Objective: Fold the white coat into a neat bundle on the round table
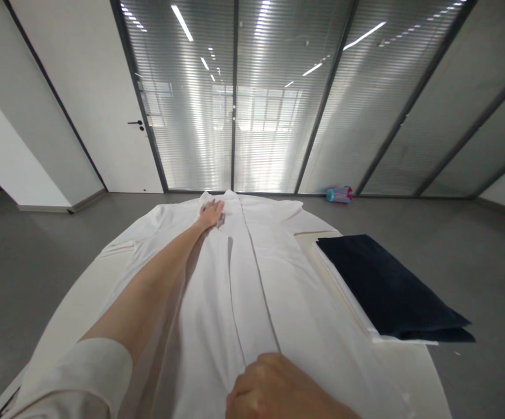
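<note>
A long white garment (287, 279), like a shirt or lab coat, lies spread over the table with its collar at the far end and its sleeves out to both sides. Long edges of the front opening run down its middle, with folds beside them. My left hand (212, 213) reaches far forward and rests on the cloth just below the collar, fingers spread. Close to me at the bottom, my right hand (276, 387) is closed in a fist at the lower front edge, gripping the cloth. Its fingertips are hidden beneath the hand.
The round white table (413, 372) carries a folded dark navy cloth (387, 285) on top of a white folded one (348, 294) at the right. On the grey floor beyond lies a blue and red cylindrical object (339, 195), near a glass partition (269, 145). A white door (103, 116) stands left.
</note>
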A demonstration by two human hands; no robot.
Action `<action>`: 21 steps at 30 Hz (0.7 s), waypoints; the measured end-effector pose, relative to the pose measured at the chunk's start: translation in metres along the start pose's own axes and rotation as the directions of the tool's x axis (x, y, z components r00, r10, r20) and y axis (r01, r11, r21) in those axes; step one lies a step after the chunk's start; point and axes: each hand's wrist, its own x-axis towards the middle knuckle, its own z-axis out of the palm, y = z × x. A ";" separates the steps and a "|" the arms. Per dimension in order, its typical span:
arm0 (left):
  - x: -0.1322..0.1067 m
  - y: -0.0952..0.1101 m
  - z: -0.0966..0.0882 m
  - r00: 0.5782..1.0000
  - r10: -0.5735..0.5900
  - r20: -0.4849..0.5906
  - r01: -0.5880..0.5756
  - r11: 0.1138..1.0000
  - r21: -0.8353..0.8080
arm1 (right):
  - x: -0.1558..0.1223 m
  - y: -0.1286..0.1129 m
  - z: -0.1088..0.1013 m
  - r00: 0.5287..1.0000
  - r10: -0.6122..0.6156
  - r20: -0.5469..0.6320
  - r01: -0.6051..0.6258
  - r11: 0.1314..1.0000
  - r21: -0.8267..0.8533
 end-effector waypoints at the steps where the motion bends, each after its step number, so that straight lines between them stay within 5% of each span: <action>1: -0.001 0.001 -0.006 0.999 0.029 -0.023 -0.030 0.999 -0.016 | 0.001 -0.002 -0.006 0.999 0.037 -0.016 -0.037 0.999 0.015; 3: -0.007 0.001 -0.019 0.991 0.123 -0.044 -0.125 0.991 -0.039 | 0.003 -0.007 -0.016 0.974 0.200 -0.104 -0.194 0.979 0.065; 5: -0.019 0.002 -0.030 0.972 0.234 0.014 -0.233 0.971 -0.060 | 0.005 -0.009 -0.021 0.885 0.433 -0.172 -0.412 0.900 0.146; 8: -0.045 0.004 -0.036 0.911 0.381 0.160 -0.372 0.924 -0.085 | 0.008 -0.006 -0.020 0.748 0.653 -0.118 -0.625 0.754 0.202; 10: -0.061 0.007 -0.034 0.873 0.436 0.220 -0.429 0.900 -0.082 | 0.010 -0.003 -0.017 0.715 0.696 -0.059 -0.677 0.711 0.190; 21: -0.091 0.013 -0.009 0.895 0.415 0.163 -0.435 0.894 0.111 | 0.012 0.000 -0.021 0.802 0.598 0.003 -0.589 0.789 0.174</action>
